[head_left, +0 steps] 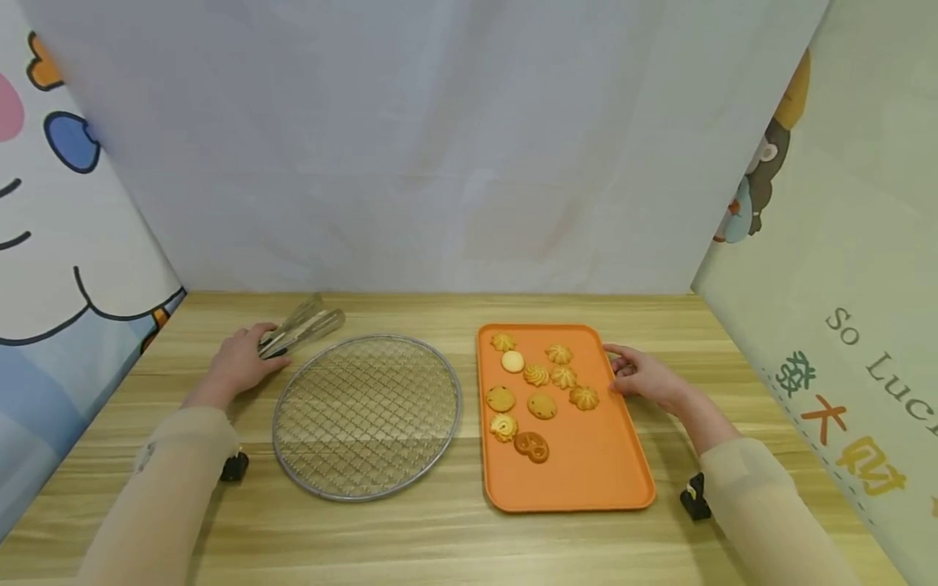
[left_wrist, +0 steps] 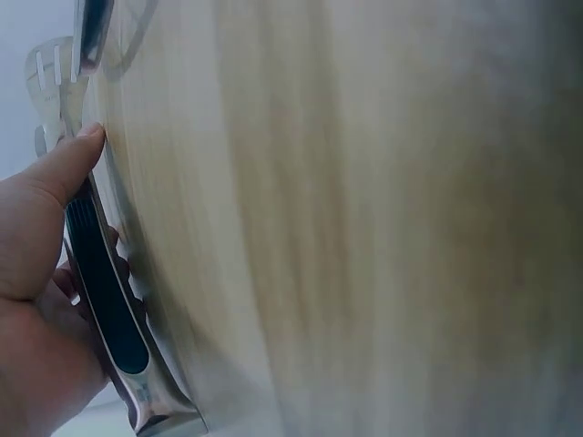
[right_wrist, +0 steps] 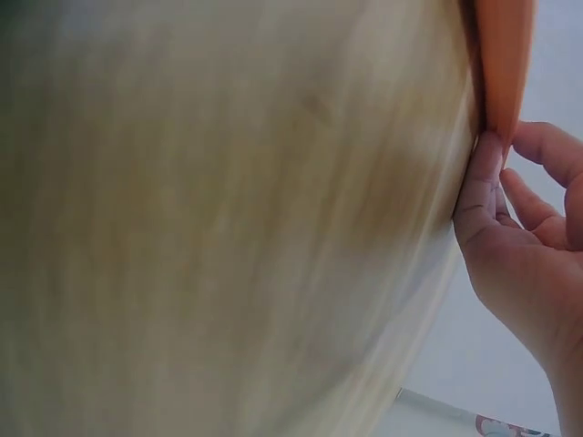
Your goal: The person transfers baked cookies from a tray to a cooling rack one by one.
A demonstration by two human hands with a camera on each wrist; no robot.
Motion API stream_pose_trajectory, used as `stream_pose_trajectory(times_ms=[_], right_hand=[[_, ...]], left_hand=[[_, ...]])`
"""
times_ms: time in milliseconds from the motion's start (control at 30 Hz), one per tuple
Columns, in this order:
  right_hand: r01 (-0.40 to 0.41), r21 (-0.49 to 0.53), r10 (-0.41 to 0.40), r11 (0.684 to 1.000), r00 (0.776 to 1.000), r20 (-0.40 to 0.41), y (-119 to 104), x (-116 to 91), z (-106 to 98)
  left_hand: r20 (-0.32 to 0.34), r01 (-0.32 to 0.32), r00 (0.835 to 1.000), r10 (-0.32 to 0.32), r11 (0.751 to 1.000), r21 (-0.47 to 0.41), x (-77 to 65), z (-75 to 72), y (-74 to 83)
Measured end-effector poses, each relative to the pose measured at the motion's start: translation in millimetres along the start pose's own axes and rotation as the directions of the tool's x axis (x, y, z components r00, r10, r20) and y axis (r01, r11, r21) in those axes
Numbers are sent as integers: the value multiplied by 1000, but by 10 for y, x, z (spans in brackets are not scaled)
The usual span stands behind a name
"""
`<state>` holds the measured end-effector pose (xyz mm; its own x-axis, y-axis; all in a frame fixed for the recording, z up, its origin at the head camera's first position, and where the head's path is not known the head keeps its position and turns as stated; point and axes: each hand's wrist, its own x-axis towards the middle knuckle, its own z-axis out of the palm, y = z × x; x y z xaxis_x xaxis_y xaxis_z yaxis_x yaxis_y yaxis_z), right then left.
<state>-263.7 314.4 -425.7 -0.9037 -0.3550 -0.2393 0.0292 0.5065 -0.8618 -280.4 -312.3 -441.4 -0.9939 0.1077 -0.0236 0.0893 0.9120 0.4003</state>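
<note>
My left hand (head_left: 242,358) grips metal food tongs (head_left: 300,330) at the table's back left. In the left wrist view the tongs (left_wrist: 107,273) show a dark inset grip and a slotted tip, with the thumb lying along one arm. On the right, my right hand (head_left: 645,376) holds the right rim of an orange tray (head_left: 579,480). The right wrist view shows fingers on both sides of the tray's edge (right_wrist: 503,64). Several cookies lie on the tray, among them a pretzel (head_left: 532,447), a pale round cookie (head_left: 512,361) and swirled cookies (head_left: 584,397).
Between the tongs and the tray lies a round wire mesh rack (head_left: 366,417) with a metal rim, flat on the wooden table (head_left: 410,541). A white cloth (head_left: 440,163) hangs behind the table, and printed panels (head_left: 843,285) stand at both sides.
</note>
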Motion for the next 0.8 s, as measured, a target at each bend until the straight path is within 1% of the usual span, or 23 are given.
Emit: stream_pose_trajectory(times_ms=[100, 200, 433, 567, 800], right_hand=[[4, 1, -4, 1000, 1000, -6, -19, -10, 5], [0, 1, 0, 1000, 1000, -15, -31, -22, 6], [14, -11, -15, 1000, 1000, -17, -61, -40, 12], [8, -10, -8, 1000, 1000, -15, -62, -48, 9], [4, 1, -4, 1000, 1000, -13, -55, -65, 1]], left_hand=[[-8, 1, 1000, -1, 1000, 8, 14, 1, -1], [0, 5, 1000, -5, 1000, 6, 17, -5, 1], [3, 1, 1000, -1, 1000, -5, -15, -41, 2], [4, -4, 1000, 4, 1000, -10, -36, -60, 7], [32, -2, 999, 3, 1000, -15, -38, -122, 14]])
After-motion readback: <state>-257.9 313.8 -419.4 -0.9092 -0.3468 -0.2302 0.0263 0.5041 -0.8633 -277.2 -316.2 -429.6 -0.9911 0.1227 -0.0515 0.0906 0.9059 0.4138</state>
